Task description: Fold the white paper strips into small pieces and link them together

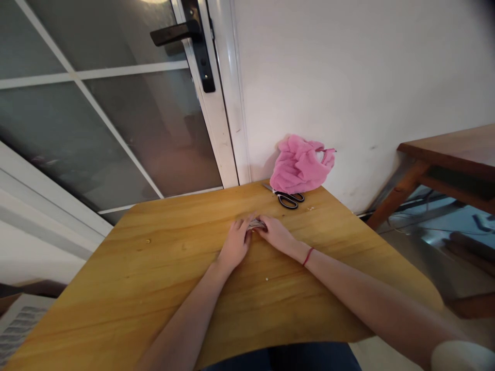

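Note:
My left hand (235,242) and my right hand (276,233) meet over the middle of a wooden table (154,268). Both press down on a small flat grey-striped item (256,224) that lies on the tabletop between the fingertips; most of it is hidden by the fingers and I cannot tell what it is. A thin red band (308,256) circles my right wrist. Black-handled scissors (286,198) lie shut on the table just beyond my hands. A crumpled pink cloth (300,164) sits behind them against the wall.
A glass door with a white frame and a black handle (181,33) stands behind the table at the left. A darker wooden table (452,149) is at the right. Small crumbs (266,279) dot the tabletop.

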A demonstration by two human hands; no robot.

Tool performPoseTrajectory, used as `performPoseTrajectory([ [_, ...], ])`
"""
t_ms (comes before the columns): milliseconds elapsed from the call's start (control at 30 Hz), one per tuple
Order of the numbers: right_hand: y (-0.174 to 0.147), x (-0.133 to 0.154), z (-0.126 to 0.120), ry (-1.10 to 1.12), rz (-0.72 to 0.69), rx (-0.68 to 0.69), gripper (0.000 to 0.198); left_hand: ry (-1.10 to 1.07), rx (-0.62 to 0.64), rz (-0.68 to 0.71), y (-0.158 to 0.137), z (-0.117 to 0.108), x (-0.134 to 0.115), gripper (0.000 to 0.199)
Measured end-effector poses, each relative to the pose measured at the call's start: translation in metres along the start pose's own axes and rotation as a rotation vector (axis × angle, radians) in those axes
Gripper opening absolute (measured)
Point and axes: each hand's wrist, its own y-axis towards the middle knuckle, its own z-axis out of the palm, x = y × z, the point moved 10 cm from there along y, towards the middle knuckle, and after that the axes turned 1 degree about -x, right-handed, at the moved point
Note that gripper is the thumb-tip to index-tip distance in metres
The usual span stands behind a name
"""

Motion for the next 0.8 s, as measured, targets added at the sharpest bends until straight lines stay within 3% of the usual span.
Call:
performPoseTrajectory([
  [200, 0.001, -0.003, 0.001, -0.019, 0.015, 0.006, 0.016, 0.096, -0.006, 0.029, -0.001, 0.001, -0.005, 0.051],
  [400, 0.001, -0.003, 0.0, -0.051, 0.038, 0.007, 0.018, 0.099, -0.092, -0.117, -0.001, -0.008, 0.012, 0.035],
  [500, 0.001, -0.004, 0.001, -0.068, 0.046, 0.009, 0.016, 0.11, -0.112, -0.179, -0.002, -0.012, 0.014, 0.038],
  [633, 0.001, -0.003, 0.003, -0.056, 0.026, 0.017, 0.015, 0.1, -0.064, -0.085, -0.001, -0.009, -0.001, 0.053],
  [800, 0.001, -0.003, 0.003, -0.047, 0.011, 0.015, 0.017, 0.104, -0.023, -0.034, -0.002, -0.002, -0.005, 0.047],
])
